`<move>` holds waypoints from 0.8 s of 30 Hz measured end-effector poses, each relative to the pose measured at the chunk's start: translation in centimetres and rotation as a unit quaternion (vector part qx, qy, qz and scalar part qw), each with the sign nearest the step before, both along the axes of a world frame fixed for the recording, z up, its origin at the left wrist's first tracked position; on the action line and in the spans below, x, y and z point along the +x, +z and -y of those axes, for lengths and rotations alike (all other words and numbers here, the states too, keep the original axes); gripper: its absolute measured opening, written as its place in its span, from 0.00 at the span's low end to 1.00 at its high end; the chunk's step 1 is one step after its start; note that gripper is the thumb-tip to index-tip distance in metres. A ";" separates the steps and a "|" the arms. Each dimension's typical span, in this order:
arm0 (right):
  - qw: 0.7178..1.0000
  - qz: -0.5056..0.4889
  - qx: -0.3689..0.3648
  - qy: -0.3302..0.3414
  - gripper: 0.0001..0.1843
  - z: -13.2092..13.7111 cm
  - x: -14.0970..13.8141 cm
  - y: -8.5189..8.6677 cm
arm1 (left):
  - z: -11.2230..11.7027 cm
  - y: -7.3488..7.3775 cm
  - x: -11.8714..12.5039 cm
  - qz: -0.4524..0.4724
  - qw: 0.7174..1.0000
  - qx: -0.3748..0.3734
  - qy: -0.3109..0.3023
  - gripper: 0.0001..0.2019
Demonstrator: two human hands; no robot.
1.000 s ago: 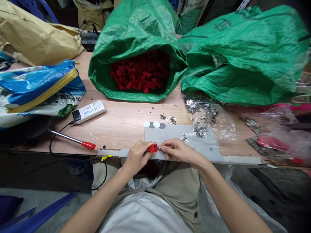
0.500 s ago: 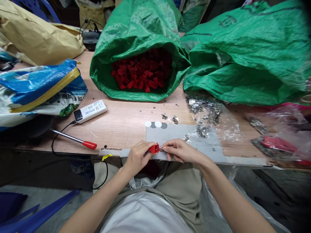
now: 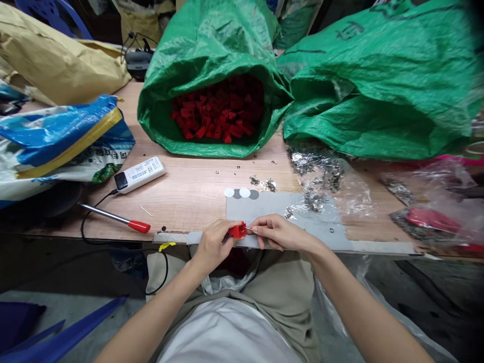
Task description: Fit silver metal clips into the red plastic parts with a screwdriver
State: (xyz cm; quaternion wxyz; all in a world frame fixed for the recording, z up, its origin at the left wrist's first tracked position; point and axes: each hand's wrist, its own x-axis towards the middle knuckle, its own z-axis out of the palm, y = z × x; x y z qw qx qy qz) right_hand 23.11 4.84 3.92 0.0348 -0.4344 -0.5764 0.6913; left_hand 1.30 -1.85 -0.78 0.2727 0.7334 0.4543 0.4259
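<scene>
My left hand (image 3: 215,243) grips a small red plastic block (image 3: 238,230) between thumb and fingers, over the front edge of the table. Facing it from the right, my right hand (image 3: 275,233) pinches a thin metal piece (image 3: 248,229) whose tip points at the block's open side. Whether the tip touches the block is too small to tell. Under the hands lies a grey sheet (image 3: 260,206), with small metal parts (image 3: 290,213) on it just beyond my right hand.
A green sack (image 3: 181,143) full of red blocks lies open at the back. Metal parts spill from a clear bag (image 3: 353,194) on the right. To the left are a red-handled rod (image 3: 113,216), a white power bank (image 3: 139,175) and a blue-white bag (image 3: 68,136).
The red block has turned slightly in my left hand and sits a little further left. A bit more of the metal piece shows between the block and my right fingers.
</scene>
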 end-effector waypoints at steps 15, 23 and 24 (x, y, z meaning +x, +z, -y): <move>0.999 0.024 0.023 -0.036 0.19 0.9 -0.7 0.2 | 0.0 -0.2 0.0 -0.009 1.000 0.012 -0.007 0.16; 0.996 0.052 0.010 -0.066 0.17 1.4 -1.1 0.5 | -0.1 -0.5 0.1 -0.005 1.000 0.016 -0.007 0.18; 0.996 0.061 0.010 -0.068 0.17 1.5 -1.2 0.5 | -0.1 -0.5 0.1 -0.004 1.000 0.018 -0.006 0.18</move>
